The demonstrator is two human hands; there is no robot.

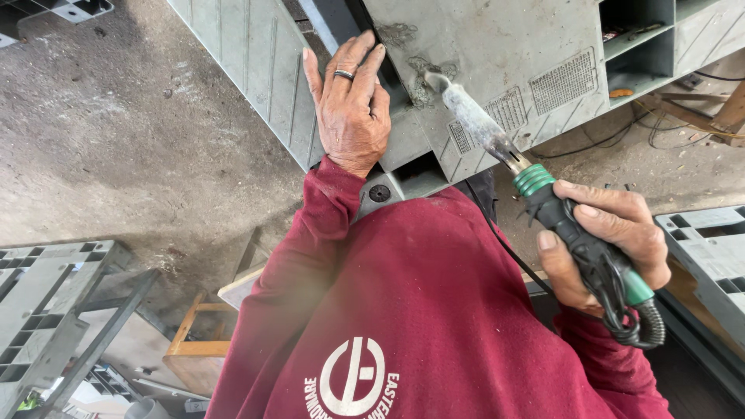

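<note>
Mid-weld: right hand (609,244) is gripping the soldering iron (543,186), tip melting a crack on the grey plastic panel (497,46). Left hand (349,105) is pressing flat, fingers together (steadying it). Next prob needs slow, even tip travel.

The grey panel (497,46) looks like matt moulded plastic, ribbed in places and roughly melted and scarred at the far middle. The soldering iron (543,186) has a dull, crusted metal shaft, glossy green plastic rings and a black rubbery grip. The sweatshirt (403,310) is soft dark-red cloth. The floor (116,140) is rough, stained concrete. The stool (194,341) at near left is bare wood.
</note>
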